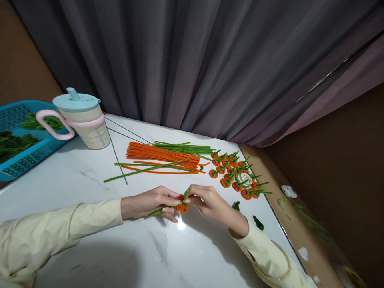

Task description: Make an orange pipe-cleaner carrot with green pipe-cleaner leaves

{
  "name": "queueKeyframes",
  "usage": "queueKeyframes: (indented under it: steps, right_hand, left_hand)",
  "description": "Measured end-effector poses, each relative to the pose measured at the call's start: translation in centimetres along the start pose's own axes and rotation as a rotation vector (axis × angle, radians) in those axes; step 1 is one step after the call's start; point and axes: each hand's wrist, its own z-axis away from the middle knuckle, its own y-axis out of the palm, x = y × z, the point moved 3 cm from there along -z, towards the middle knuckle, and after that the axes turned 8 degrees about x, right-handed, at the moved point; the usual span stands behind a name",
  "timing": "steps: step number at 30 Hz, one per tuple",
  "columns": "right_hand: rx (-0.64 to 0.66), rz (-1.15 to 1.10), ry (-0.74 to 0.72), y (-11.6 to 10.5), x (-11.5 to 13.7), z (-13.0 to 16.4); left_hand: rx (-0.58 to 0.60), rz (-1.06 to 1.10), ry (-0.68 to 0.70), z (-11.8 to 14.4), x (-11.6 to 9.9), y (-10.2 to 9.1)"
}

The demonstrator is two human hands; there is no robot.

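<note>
Above the near part of the white marbled table, my left hand (154, 201) is closed on a small round orange pipe-cleaner piece (182, 208), pumpkin-like in shape. A green pipe cleaner (155, 212) runs through its fingers and sticks out below them to the left. On the other side of the orange piece, my right hand (211, 203) pinches a short upright green end (186, 195) between thumb and fingers. Whether that end belongs to the same green stem is hidden by the fingers. Several similar orange pieces with green stems (227, 182) lie to the right.
Bundles of orange pipe cleaners (162, 154) and green pipe cleaners (186, 148) lie ahead, with rolls of tape (244, 180) among the finished-looking pieces. A lidded cup (90, 128) and a blue basket (18, 170) stand left. Dark green scraps (258, 223) lie right. A curtain (180, 60) hangs behind.
</note>
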Motion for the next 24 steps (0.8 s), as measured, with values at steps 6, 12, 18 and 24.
queueKeyframes:
  steps: [6,12,18,24]
  right_hand:
    - [-0.026,0.021,0.142,-0.1,-0.1,-0.2]
    - [0.08,-0.227,0.392,-0.2,0.0,0.8]
    - [0.081,-0.207,0.419,0.3,0.4,0.8]
    - [-0.003,-0.148,0.422,0.5,0.2,0.7]
  left_hand:
    - [-0.04,-0.076,0.062,0.2,-0.4,0.1]
    - [-0.071,-0.132,0.117,0.3,-0.8,0.5]
    - [-0.142,-0.283,0.144,0.4,-0.8,1.1]
    - [-0.182,-0.356,0.173,0.5,-0.9,0.9]
